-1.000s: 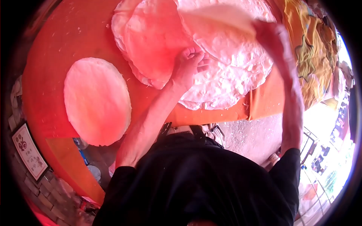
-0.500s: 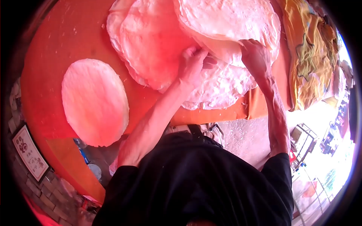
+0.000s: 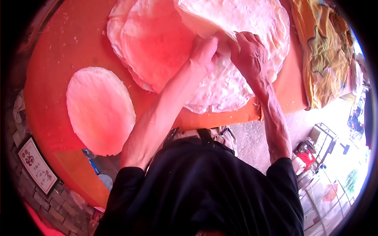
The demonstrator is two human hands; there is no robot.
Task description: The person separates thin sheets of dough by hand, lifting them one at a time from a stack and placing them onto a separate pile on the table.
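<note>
A stack of broad, thin, pale flatbreads [image 3: 157, 51] lies across the orange-covered table, its edges wavy and overlapping. The top flatbread [image 3: 236, 15] has its near edge lifted. My right hand [image 3: 249, 53] is closed on that raised edge, fingers curled over it. Close beside it, my left hand [image 3: 204, 51] is curled at the same edge with its thumb up; its fingertips are mostly hidden, but it seems to pinch the sheet. Apart from the stack, a single round flatbread [image 3: 100, 110] lies flat to the left.
The orange table cover [image 3: 51, 78] runs along the front. A crumpled yellow cloth [image 3: 321, 59] lies at its right end. Below left stands a framed sign [image 3: 37, 165] against brickwork. A metal rack [image 3: 325, 137] with a red item is on the floor side at right.
My right hand has moved left with the lifted edge, folding it back toward the middle. My left hand has shifted slightly up and right, so both hands are now close together.
</note>
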